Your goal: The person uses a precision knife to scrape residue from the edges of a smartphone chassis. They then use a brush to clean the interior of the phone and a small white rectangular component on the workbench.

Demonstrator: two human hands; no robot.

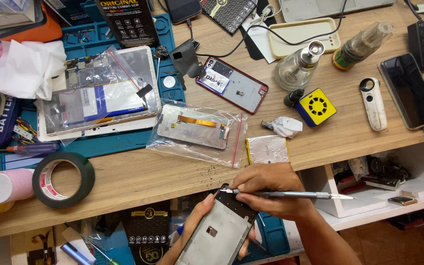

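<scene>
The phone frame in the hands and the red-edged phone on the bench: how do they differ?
The phone frame is held by the left hand below the bench edge, with the right hand working a metal tool at its top; the red-edged phone lies untouched on the bench. The frame is grey, without a coloured rim. Both lie opened.

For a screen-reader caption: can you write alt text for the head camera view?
Seen from above, a left hand holds an opened phone frame while the right hand works its top edge with a slim metal tool. Behind them, a wooden workbench holds a roll of dark tape, a bagged screen part and an opened tablet.
</scene>
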